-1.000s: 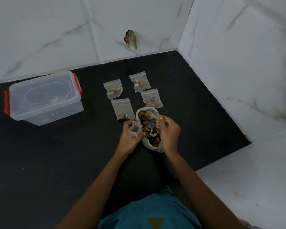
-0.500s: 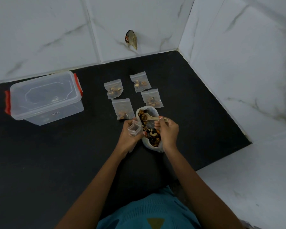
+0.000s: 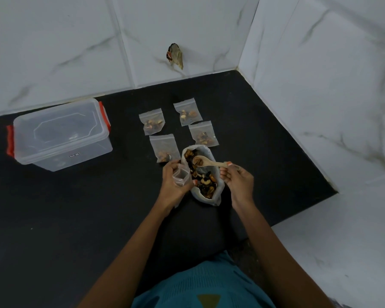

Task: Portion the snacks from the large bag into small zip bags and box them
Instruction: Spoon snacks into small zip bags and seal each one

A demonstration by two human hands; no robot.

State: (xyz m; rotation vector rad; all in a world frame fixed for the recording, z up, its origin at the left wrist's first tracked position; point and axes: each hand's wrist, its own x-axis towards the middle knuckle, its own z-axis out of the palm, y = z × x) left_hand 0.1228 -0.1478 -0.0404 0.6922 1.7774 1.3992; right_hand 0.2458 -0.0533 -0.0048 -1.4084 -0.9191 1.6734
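While a scoop of snacks is held on the wooden spoon (image 3: 209, 163) above the mouth of the large bag (image 3: 217, 197), portion number five is judged to be in the making. The spoon's handle is pinched by the curled fingers of the right hand (image 3: 238, 182), and its bowl is pointed left, towards the small zip bag (image 3: 181, 176). That bag is gripped by the left hand (image 3: 172, 185), fingers and thumb curled round it, its mouth held open just beside the large bag's rim. Nothing can be made out inside it.

Four filled zip bags are laid out just beyond the large bag, towards the far edge of the black surface (image 3: 76, 218): a far-left one (image 3: 152, 122), a far-right one (image 3: 187, 113), a near-right one (image 3: 203, 134) and a near-left one (image 3: 164, 147). So four portions can be counted as done.

Plenty of snacks (image 3: 206, 183) are left in the large bag, so more scooping is to be expected. Boxing looks not yet begun. The clear plastic box (image 3: 60, 130) is parked well apart near the far left corner, lid seemingly on, and what lies inside cannot be told.
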